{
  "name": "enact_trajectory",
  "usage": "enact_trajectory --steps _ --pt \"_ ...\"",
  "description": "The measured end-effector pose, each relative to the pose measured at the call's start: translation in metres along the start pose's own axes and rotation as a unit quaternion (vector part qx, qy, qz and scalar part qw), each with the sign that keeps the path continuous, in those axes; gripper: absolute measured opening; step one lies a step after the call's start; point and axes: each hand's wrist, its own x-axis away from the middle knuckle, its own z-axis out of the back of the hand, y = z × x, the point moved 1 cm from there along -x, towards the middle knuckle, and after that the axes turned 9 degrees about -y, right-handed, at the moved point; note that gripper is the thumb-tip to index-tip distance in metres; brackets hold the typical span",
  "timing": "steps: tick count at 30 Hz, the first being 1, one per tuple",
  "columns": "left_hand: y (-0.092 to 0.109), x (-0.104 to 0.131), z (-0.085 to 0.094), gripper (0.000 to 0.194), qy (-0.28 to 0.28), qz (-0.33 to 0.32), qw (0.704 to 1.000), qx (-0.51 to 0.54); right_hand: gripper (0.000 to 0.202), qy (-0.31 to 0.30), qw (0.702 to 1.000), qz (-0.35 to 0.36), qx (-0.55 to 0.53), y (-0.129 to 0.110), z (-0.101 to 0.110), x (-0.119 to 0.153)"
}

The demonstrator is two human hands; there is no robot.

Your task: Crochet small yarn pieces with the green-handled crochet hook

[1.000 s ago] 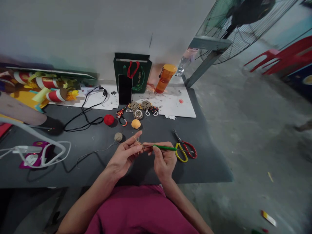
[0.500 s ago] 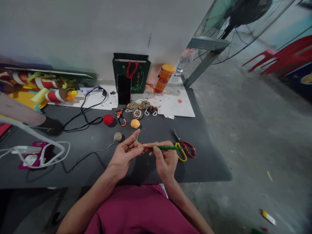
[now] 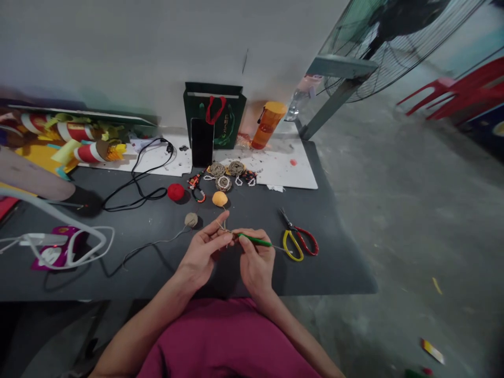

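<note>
My right hand grips a crochet hook with a green handle, its bare metal end sticking out to the right. Thumb and fingers of my left hand pinch light yarn, which loops up around the raised index finger. Both hands meet above the dark table, the hook's working tip between them; the small piece there is mostly hidden by fingers. Just beyond lie a yellow yarn ball, a grey-beige yarn ball and a red yarn ball. Scissors with yellow and red handles rest right of my right hand.
Crocheted rosettes with bead strings lie behind the yarn balls. A phone leans on a dark green paper bag, beside an orange bottle. Black cable and a white cord lie at left. A fan stands at right.
My right hand has moved left, closer to my left hand, and the crochet hook now slants down to the right instead of lying level. The camera view has shifted slightly.
</note>
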Motion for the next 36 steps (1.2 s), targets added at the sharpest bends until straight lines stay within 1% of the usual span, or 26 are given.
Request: enact_trajectory --steps 2,6,10,13,16,19,30,36 --pt "0.001 0.0 0.002 0.056 -0.007 0.028 1.0 0.009 0.01 0.012 1.0 -0.025 -0.001 0.0 0.002 -0.001" --pt "0.002 0.0 0.005 0.057 -0.013 0.065 0.998 0.014 0.014 0.013 0.999 -0.014 0.036 0.0 0.009 -0.002" --pt "0.006 0.001 0.005 0.061 -0.022 0.088 0.996 0.017 0.013 -0.028 0.997 -0.009 0.066 -0.002 0.014 -0.001" --pt "0.01 0.004 0.004 0.057 -0.026 0.099 0.994 0.028 0.013 -0.054 0.996 0.004 0.074 -0.008 0.014 -0.002" --pt "0.011 0.005 0.005 0.052 -0.037 0.111 0.992 0.038 0.012 -0.071 0.994 0.021 0.077 -0.014 0.013 -0.003" --pt "0.01 0.005 0.007 0.053 -0.053 0.125 0.99 0.042 0.015 -0.078 0.993 0.02 0.088 -0.017 0.014 -0.005" --pt "0.006 0.003 0.011 0.051 -0.088 0.148 0.984 0.051 0.023 -0.078 0.994 -0.072 0.036 -0.017 0.017 -0.006" --pt "0.007 0.004 0.01 0.048 -0.127 0.161 0.977 0.057 0.028 -0.081 0.99 -0.116 -0.001 -0.018 0.014 -0.008"
